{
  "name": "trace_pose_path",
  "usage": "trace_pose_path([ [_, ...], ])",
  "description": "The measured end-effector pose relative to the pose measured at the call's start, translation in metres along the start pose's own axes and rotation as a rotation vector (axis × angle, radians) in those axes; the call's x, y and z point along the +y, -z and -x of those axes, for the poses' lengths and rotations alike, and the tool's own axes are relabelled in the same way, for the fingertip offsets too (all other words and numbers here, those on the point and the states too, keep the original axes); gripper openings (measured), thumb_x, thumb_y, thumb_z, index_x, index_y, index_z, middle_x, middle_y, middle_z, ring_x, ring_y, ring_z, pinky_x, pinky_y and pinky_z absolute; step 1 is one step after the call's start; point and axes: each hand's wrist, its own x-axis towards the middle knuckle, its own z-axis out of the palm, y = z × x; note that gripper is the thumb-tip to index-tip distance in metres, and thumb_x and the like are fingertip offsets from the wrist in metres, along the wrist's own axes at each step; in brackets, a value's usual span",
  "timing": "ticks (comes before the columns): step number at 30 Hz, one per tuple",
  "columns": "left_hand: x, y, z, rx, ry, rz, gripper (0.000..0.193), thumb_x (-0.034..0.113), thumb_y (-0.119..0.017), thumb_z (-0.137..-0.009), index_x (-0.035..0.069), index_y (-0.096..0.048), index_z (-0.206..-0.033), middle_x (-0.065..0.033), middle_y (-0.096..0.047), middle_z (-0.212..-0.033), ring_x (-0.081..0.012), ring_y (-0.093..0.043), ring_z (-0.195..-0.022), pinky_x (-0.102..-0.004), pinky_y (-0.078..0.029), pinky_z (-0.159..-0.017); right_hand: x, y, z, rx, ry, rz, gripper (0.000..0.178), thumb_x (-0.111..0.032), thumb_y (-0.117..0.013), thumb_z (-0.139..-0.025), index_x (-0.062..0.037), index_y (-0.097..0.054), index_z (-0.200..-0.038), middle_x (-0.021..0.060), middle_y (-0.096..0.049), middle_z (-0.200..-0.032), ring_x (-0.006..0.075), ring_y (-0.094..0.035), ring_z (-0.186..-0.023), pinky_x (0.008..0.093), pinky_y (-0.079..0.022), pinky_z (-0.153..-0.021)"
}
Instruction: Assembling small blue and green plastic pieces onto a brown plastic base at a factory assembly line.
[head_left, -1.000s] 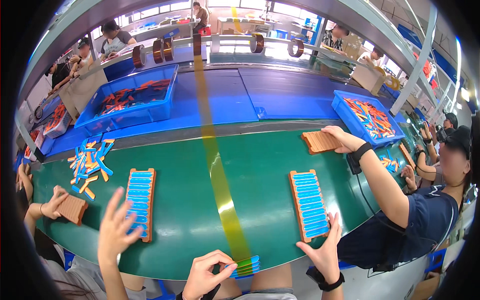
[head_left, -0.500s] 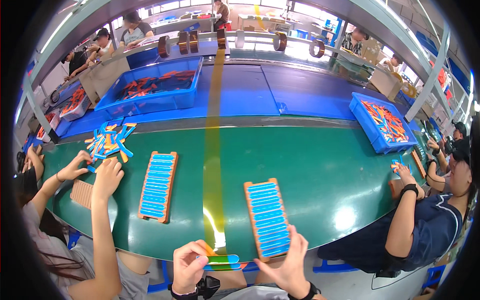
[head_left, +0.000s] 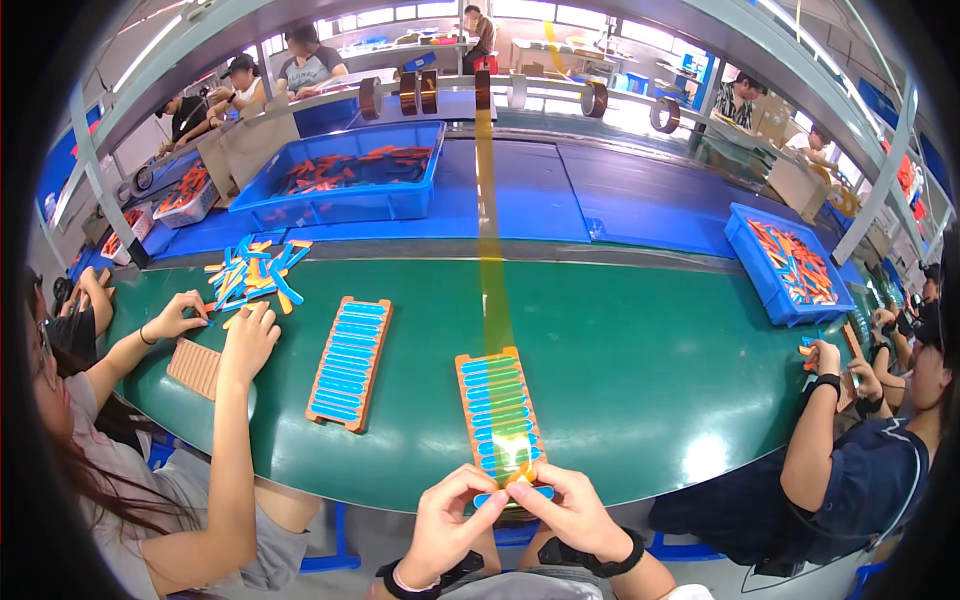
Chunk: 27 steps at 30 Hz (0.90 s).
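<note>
My left hand (head_left: pixel 452 522) and my right hand (head_left: pixel 580 512) meet at the table's near edge, fingers pinched together. Between them, a blue strip (head_left: pixel 484 498) with orange edging shows beside my left thumb; part of it is hidden. A translucent yellow tape (head_left: pixel 489 270) hangs down to my fingertips, its end crumpled at my right thumb and forefinger. Just beyond my hands lies a brown slotted tray (head_left: pixel 463 385) filled with a row of blue strips. The tape passes over this tray, tinting its strips green.
Left of it stands a second filled tray (head_left: pixel 374 370). A co-worker's hands (head_left: pixel 250 340) work by a strip pile (head_left: pixel 250 272) and another tray (head_left: pixel 193 370). Blue bins (head_left: pixel 335 208) (head_left: pixel 752 262) hold loose pieces. Tape rolls (head_left: pixel 428 92) hang on a bar. Another co-worker (head_left: pixel 870 440) sits at right.
My right hand has left the tray's side and met my left hand at the tape's end. The tray now lies under the tape. The whole view has shifted slightly.
</note>
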Motion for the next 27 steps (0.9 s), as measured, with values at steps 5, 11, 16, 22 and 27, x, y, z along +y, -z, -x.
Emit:
trace_pose_path([
  [5,-0.016,-0.013,0.012,-0.045,-0.026,0.075,0.006,-0.005,-0.057,-0.077,-0.002,-0.051,-0.075,-0.005,-0.051,-0.078,-0.009,-0.045,-0.071,-0.0215,-0.036,-0.064,0.012,0.008,0.016,-0.033,0.089,-0.104,0.015,-0.008,-0.056,-0.083,0.0017,-0.057,-0.094,0.0031,-0.058,-0.087,0.0066,-0.052,-0.077,0.0216,-0.043,-0.068],
  [11,-0.037,-0.026,0.04,-0.011,-0.1,-0.192,0.008,-0.006,-0.059,-0.074,-0.004,-0.052,-0.074,-0.0088,-0.053,-0.078,-0.0122,-0.048,-0.072,-0.0237,-0.039,-0.064,0.041,0.012,0.05,0.065,0.11,-0.159,0.008,-0.004,-0.057,-0.082,0.0017,-0.056,-0.088,0.0023,-0.057,-0.085,0.0053,-0.05,-0.076,0.0198,-0.041,-0.066],
  [16,-0.033,-0.017,0.044,-0.133,-0.205,-0.452,0.01,0.002,-0.064,-0.072,-0.001,-0.055,-0.076,-0.0086,-0.056,-0.078,-0.0194,-0.051,-0.07,-0.0286,-0.041,-0.065,0.056,0.011,0.068,0.077,0.024,-0.258,0.007,-0.003,-0.058,-0.081,0.0022,-0.057,-0.086,0.0028,-0.058,-0.083,0.0055,-0.051,-0.071,0.0184,-0.041,-0.06],
  [22,-0.018,-0.01,0.02,0.216,-0.246,-1.12,0.043,0.011,-0.07,-0.064,-0.003,-0.053,-0.101,-0.0144,-0.052,-0.109,-0.0298,-0.042,-0.096,-0.0376,-0.036,-0.084,0.046,0.016,0.065,0.092,-0.112,-0.121,0.009,-0.005,-0.062,-0.079,0.0022,-0.06,-0.084,0.0015,-0.059,-0.078,0.0033,-0.054,-0.071,0.0162,-0.042,-0.055],
  [27,-0.042,-0.003,0.016,0.064,-0.272,-1.204,0.061,0.012,-0.072,-0.063,-0.006,-0.045,-0.115,-0.0154,-0.041,-0.126,-0.0307,-0.037,-0.097,-0.0378,-0.033,-0.086,0.042,0.008,0.066,0.181,-0.148,-0.213,0.015,-0.001,-0.061,-0.077,0.0014,-0.056,-0.092,0.0047,-0.06,-0.087,0.0061,-0.056,-0.073,0.0169,-0.044,-0.06],
])
